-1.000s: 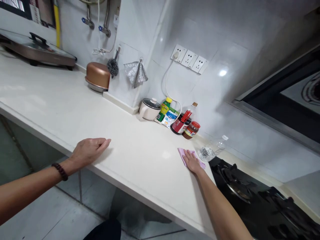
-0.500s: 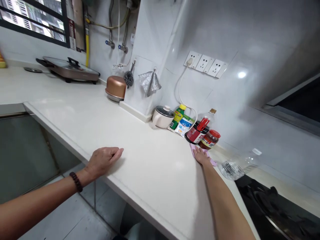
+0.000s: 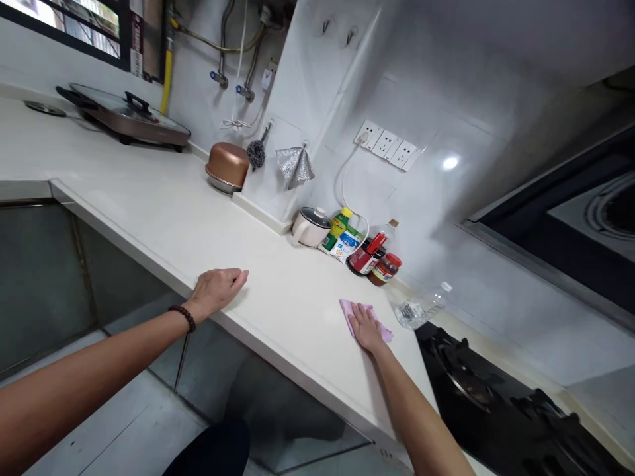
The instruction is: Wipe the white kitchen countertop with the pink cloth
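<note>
My right hand (image 3: 366,328) lies flat with its fingers spread on a pink cloth (image 3: 385,334), pressing it to the white countertop (image 3: 278,291). The cloth's edges show around the fingers. My left hand (image 3: 218,291), with a dark beaded bracelet (image 3: 183,317) at the wrist, is curled into a loose fist at the counter's front edge, and nothing shows in it. Beyond the cloth stand a red-lidded jar (image 3: 385,270) and a dark jar with a red label (image 3: 364,259). A clear plastic bottle (image 3: 421,311) lies tilted to the right of the cloth.
A black gas stove (image 3: 476,410) adjoins the counter on the right. Along the wall stand a cream lidded pot (image 3: 311,228), a green bottle (image 3: 337,228) and a white packet (image 3: 346,246). Farther left are a copper-coloured pot (image 3: 228,165) and an electric pan (image 3: 131,119).
My right hand has drawn the pink cloth away from the jars, toward the front of the counter. My left hand stays in a fist at the edge. The camera view has shifted.
</note>
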Tool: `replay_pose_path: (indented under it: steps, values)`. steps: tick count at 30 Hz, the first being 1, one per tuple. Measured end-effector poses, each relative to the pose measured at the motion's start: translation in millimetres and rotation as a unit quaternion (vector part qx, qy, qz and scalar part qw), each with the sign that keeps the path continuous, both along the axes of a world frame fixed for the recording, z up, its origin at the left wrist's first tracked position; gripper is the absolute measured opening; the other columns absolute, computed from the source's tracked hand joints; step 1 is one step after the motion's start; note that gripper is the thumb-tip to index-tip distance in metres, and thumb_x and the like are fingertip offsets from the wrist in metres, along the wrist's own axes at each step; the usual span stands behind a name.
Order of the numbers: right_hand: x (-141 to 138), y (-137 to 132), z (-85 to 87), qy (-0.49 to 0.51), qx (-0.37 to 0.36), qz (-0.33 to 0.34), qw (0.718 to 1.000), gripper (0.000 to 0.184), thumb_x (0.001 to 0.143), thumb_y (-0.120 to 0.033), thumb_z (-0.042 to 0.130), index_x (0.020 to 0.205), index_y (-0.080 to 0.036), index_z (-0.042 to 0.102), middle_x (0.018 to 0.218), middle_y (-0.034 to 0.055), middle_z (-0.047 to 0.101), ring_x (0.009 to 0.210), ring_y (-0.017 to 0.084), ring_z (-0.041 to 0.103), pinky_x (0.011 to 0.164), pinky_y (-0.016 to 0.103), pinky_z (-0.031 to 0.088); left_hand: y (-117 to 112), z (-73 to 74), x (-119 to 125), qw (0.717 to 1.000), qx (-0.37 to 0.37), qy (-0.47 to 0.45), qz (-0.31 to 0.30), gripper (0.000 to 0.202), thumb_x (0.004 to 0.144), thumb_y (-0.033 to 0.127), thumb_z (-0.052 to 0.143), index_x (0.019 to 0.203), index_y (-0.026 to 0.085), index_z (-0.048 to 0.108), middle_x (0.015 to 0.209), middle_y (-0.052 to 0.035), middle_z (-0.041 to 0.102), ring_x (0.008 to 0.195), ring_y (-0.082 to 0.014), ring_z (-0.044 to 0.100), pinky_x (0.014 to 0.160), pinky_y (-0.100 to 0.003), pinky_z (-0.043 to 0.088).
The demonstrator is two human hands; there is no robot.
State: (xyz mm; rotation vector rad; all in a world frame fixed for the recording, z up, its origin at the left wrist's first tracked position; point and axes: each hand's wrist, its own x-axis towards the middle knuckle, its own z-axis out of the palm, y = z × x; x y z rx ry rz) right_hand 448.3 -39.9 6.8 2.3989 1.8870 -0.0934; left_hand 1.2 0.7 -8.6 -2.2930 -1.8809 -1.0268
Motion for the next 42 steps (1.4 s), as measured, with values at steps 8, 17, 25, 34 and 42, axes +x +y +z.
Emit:
replay_pose_path:
  steps: [8,17,25,34,42]
  values:
    - [-30.5,-112.6,-2.7,0.012,-0.009,0.076,0.997,0.064,0.101,-0.060,0.015,0.160,-0.035,0.016,0.167,-0.0053,0.009,0.154,0.027,0.000,0.121,0.053,0.008,-5.8,7.2,1.7,1.000,-0.021,-0.009,-0.006,0.054,0.096,0.049,0.026,0.065,0.020,0.060,0.064,-0.0076,0.065,0.062,-0.0206,0.058,0.055,-0.029,0.022]
    - [-24.2,-111.4,-3.9,0.015,-0.033,0.159,0.987,0.066,0.099,-0.065,0.019,0.159,-0.037,0.018,0.166,-0.0068,0.009,0.154,0.026,0.003,0.122,0.050,0.011,-5.0,4.2,4.6,0.998,0.010,-0.034,-0.049,0.052,0.096,0.046,0.032,0.057,0.020,0.055,0.058,-0.0053,0.061,0.057,-0.0191,0.054,0.057,-0.030,0.024]
    - [-33.8,45.6,6.3,0.000,-0.022,0.110,0.994,0.063,0.102,-0.059,0.014,0.160,-0.035,0.013,0.167,-0.0042,0.010,0.154,0.026,0.005,0.121,0.051,0.012,-1.0,-2.7,2.7,0.998,0.029,-0.030,-0.056,0.052,0.096,0.046,0.031,0.055,0.021,0.048,0.055,-0.0029,0.054,0.056,-0.0170,0.048,0.057,-0.030,0.026]
    - [-15.1,178.5,6.3,0.005,-0.001,0.027,1.000,0.066,0.099,-0.061,0.009,0.160,-0.035,0.011,0.168,-0.0014,0.010,0.153,0.029,0.007,0.118,0.057,0.015,-0.2,-3.7,0.9,0.995,0.037,-0.054,-0.074,0.050,0.096,0.045,0.031,0.053,0.020,0.038,0.050,-0.0004,0.044,0.051,-0.0143,0.039,0.056,-0.031,0.025]
    - [-11.1,218.2,5.2,0.019,0.027,-0.007,0.999,0.067,0.098,-0.059,0.009,0.160,-0.033,0.012,0.167,0.0024,0.012,0.153,0.031,0.007,0.116,0.061,0.017,3.8,-9.0,-0.3,0.994,0.068,-0.046,-0.069,0.050,0.098,0.043,0.032,0.053,0.020,0.038,0.050,-0.0005,0.043,0.051,-0.0148,0.041,0.057,-0.031,0.028]
